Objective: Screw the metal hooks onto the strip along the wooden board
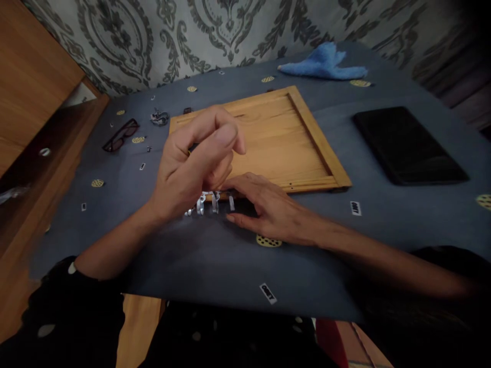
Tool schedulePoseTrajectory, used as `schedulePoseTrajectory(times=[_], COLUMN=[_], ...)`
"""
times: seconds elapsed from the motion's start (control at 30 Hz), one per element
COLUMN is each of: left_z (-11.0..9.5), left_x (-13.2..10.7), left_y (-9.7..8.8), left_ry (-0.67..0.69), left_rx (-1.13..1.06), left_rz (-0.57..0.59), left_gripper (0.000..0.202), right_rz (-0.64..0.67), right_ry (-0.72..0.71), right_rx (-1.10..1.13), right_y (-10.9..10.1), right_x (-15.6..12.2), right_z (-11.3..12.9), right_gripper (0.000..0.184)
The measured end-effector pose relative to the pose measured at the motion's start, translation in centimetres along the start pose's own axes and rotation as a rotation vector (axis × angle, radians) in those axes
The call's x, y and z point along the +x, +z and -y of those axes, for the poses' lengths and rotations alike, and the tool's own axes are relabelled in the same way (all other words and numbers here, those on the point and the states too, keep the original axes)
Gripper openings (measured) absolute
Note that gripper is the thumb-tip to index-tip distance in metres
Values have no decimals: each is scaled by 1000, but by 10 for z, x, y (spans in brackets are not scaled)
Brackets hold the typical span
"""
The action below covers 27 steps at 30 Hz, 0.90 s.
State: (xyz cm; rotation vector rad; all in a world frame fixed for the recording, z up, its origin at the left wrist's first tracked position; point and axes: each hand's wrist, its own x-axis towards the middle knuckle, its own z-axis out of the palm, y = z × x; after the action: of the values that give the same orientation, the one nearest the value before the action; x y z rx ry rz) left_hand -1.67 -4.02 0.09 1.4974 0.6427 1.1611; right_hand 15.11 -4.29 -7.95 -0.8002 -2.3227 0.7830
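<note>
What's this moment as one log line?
left hand: curled; right hand: at near edge of framed tan wooden board; shiny silver metal pieces: along that edge

White labels [268, 293] on the grey-blue tablecloth [210, 260], dark lettering [356, 208] too blurred to read surely

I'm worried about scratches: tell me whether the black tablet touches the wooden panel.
Apart: the head view shows grey tablecloth between the black tablet and the wooden panel.

The left grip [194, 158] hangs curled; the right [270, 207] lower, thumb spread.
</note>
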Motion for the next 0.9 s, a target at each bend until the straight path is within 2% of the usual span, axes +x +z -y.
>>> schedulePoseTrajectory(times=[0.13,0.23,0.3,0.47,0.63,0.77,0.9], left_z=[-4,-5,-5,-5,-11,-21,-19], left_x=[7,8,7,2,1,1,1], left_y=[-8,-13,-16,-19,-18,-14,-12], left_ry=[-78,-87,-90,-82,35,-7,-35], left_rx=[-119,-147,-143,-150,-216,-164,-143], left_rz=[112,212,228,130,16,-92,-100], left_gripper=[22,18,15,16,32,37,29], right_rz=[9,3,-4,4,16,27,12], right_ry=[12,11,6,-23,-23,-25,-45], right_rx=[-9,-23,-33,-34,-29,-20,-23], right_y=[-1,-1,-1,-1,-2,-2,-1], right_x=[0,-1,-1,-1,0,0,0], right_z=[1,1,1,1,0,-1,-2], right_gripper=[44,45,45,41,34,34,34])
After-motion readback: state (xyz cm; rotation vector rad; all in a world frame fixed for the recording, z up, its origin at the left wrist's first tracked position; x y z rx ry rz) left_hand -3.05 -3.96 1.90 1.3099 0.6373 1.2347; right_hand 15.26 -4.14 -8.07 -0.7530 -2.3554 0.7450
